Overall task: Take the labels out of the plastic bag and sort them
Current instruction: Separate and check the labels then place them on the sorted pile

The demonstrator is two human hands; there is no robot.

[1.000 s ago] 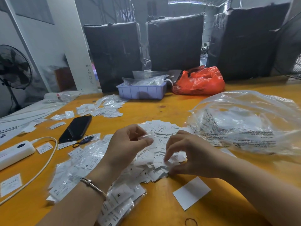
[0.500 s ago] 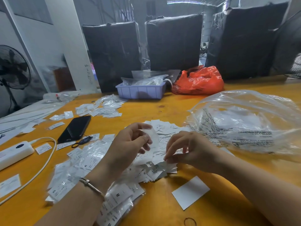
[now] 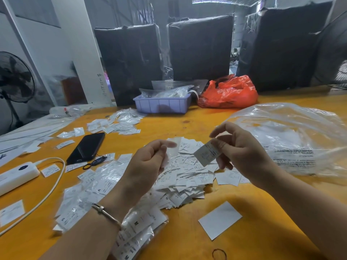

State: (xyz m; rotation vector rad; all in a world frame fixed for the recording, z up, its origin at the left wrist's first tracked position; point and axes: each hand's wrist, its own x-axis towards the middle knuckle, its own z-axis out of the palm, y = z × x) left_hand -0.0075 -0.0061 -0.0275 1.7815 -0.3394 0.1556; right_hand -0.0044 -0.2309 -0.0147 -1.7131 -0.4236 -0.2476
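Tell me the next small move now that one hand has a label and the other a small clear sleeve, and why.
Probably read the size on the label pinched in the right hand and lay it on the matching heap, since it is already out of the small clear sleeve that the left hand holds above the pile of loose labels. The sleeve can then be dropped aside.

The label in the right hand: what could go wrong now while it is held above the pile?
1. The right hand pinches the label only at one edge, above the loose pile of labels; if it slips, it may get lost among them.
2. The left hand holds a small clear sleeve; dropped among the other clear sleeves, it could be mistaken for a full one.
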